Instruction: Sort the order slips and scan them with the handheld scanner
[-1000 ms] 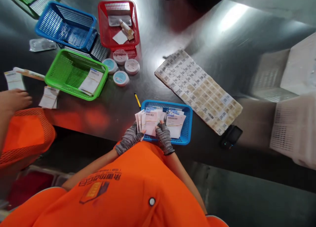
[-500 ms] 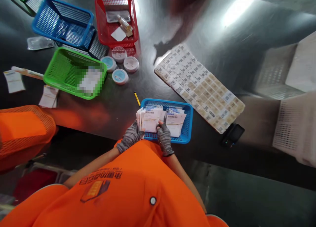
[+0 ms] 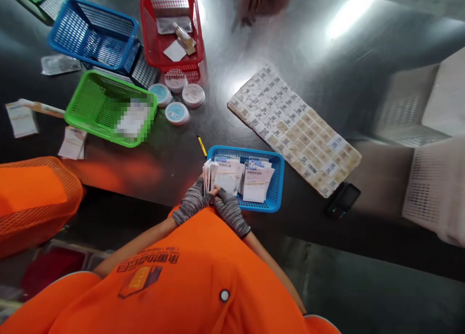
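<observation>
My left hand (image 3: 193, 201), in a grey fingerless glove, is closed around a stack of white paper slips (image 3: 209, 174) at the left end of a blue basket (image 3: 279, 179). My right hand (image 3: 229, 207), gloved alike, has its fingers closed at the lower edge of the same slips, close to my left thumb; its fingertips are partly hidden. Inside the basket, to the right, stand banded bundles of printed slips (image 3: 255, 184) and another bundle (image 3: 228, 176) behind my hands.
A yellow marker (image 3: 201, 145) lies behind the basket. Right of it are a label-covered board (image 3: 290, 126) and a black handheld device (image 3: 343, 200). Green (image 3: 87, 101), blue (image 3: 58, 36) and red (image 3: 145, 34) baskets and round tubs (image 3: 177, 113) stand at left. Another person's hand (image 3: 253, 0) shows at the top.
My right hand has moved left from the middle bundle to the slips by my left hand. The slips at the left are fanned more upright. The other person's hand has come into clearer view.
</observation>
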Motion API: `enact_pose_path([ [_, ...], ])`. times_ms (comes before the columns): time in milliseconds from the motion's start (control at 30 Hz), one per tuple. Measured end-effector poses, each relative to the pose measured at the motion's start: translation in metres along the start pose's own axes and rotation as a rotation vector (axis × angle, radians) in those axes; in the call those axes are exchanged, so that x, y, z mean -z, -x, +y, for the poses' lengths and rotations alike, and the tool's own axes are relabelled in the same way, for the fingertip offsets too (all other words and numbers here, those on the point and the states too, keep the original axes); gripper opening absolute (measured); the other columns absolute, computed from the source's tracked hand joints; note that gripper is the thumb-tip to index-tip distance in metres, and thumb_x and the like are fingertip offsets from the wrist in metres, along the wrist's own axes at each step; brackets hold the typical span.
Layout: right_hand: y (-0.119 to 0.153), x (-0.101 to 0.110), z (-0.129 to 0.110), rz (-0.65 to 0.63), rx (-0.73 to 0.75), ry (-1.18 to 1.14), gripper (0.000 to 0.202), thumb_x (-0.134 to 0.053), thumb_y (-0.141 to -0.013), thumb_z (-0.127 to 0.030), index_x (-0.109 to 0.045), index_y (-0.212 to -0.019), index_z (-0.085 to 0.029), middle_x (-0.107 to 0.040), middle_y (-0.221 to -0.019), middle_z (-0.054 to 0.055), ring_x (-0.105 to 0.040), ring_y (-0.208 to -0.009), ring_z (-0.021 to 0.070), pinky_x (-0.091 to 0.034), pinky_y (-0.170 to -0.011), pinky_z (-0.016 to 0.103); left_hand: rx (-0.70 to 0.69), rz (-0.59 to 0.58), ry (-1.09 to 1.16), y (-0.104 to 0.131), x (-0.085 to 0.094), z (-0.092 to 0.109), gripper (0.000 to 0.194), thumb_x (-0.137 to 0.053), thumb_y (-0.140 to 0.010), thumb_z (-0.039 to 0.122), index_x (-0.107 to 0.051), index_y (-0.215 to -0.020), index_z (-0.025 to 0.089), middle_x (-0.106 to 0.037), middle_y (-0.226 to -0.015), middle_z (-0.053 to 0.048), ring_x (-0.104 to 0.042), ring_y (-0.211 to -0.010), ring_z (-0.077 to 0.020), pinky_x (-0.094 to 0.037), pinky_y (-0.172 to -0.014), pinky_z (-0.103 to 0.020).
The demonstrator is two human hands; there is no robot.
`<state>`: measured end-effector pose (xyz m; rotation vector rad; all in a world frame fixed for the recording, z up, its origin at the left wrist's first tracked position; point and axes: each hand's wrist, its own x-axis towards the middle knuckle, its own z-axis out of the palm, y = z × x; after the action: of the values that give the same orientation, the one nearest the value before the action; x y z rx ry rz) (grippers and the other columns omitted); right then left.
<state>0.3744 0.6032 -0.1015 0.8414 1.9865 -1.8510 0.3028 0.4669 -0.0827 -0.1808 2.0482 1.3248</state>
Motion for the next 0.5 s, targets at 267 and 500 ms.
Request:
enact_pose_path([
  [267,-0.001,0.010,0.007,0.087,0.003,0.097,0.036,-0.062,-0.085,-0.023,-0.078,-0.117,-0.021,-0.079,-0.124,0.009,-0.072,-0.121,0.0287,-0.049,-0.118,0.048,-0.030,-0.025,-0.073,-0.003,0.001,-0.002,0.064,-0.073,-0.081,0.038,-0.056,-0.139,0.015,-0.064,-0.144,-0.019,-0.060,-0.134,-0.0388,-0.045,-0.118,-0.055],
  [500,-0.018,0.019,0.008,0.267,0.001,0.123,0.047,-0.060,-0.081,-0.027,-0.072,-0.125,-0.015,-0.076,-0.129,0.013,-0.064,-0.132,0.0314,-0.046,-0.121,0.049,-0.008,-0.048,-0.068,-0.005,0.002,-0.007,0.073,-0.072,-0.081,0.037,-0.051,-0.147,0.014,-0.066,-0.142,-0.017,-0.062,-0.132,-0.0340,-0.049,-0.116,-0.049],
])
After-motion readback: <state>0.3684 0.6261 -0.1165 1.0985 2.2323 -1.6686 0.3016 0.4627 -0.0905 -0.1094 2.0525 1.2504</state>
